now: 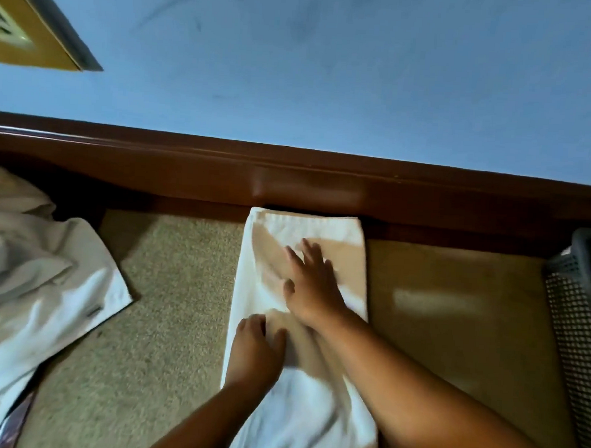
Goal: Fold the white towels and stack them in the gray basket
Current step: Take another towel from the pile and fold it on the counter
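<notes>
A white towel [272, 257] lies folded into a long narrow strip on the beige carpet, running from the baseboard toward me. My right hand [313, 286] lies flat on its far half, fingers spread. My left hand [255, 348] presses on the strip's near left part, fingers curled down onto the cloth. A heap of unfolded white towels [34, 278] lies at the left. The gray mesh basket [580, 307] stands at the right edge, only partly in view.
A dark brown wooden baseboard [289, 179] runs across below a blue wall [329, 71]. A tan panel with a socket [27, 28] sits at the top left. Beige carpet [166, 302] lies between the heap and the strip, and on to the basket.
</notes>
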`<state>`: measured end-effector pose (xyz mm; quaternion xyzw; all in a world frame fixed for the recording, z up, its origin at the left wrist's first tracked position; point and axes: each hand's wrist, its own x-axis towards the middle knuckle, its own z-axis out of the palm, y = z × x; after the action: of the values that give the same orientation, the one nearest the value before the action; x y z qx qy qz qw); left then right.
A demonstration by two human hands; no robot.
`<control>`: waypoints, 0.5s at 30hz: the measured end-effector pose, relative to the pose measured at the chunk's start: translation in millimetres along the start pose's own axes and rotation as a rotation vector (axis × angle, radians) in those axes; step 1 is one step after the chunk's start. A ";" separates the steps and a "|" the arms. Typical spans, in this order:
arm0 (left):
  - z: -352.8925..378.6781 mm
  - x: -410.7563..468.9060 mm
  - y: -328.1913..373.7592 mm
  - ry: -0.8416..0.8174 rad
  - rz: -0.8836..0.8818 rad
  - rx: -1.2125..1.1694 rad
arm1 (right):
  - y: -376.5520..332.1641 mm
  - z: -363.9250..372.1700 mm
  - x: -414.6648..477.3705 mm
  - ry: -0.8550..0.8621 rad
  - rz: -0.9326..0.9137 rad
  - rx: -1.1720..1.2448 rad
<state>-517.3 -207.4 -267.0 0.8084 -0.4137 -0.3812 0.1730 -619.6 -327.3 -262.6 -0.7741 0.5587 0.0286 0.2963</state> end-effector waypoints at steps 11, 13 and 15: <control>-5.2 -75.0 -93.3 -0.110 -0.067 0.038 | 49.3 48.6 -206.6 -0.083 0.118 -0.196; -10.4 -86.0 -114.3 -0.041 -0.051 -0.057 | 52.3 67.3 -233.2 -0.074 0.116 -0.236; -15.2 -100.7 -125.5 -0.074 -0.069 -0.081 | 57.5 89.3 -251.4 -0.043 0.113 -0.282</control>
<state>-475.3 -52.3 -284.1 0.7998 -0.3760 -0.4330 0.1770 -738.8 -81.8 -266.3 -0.7746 0.5853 0.1400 0.1947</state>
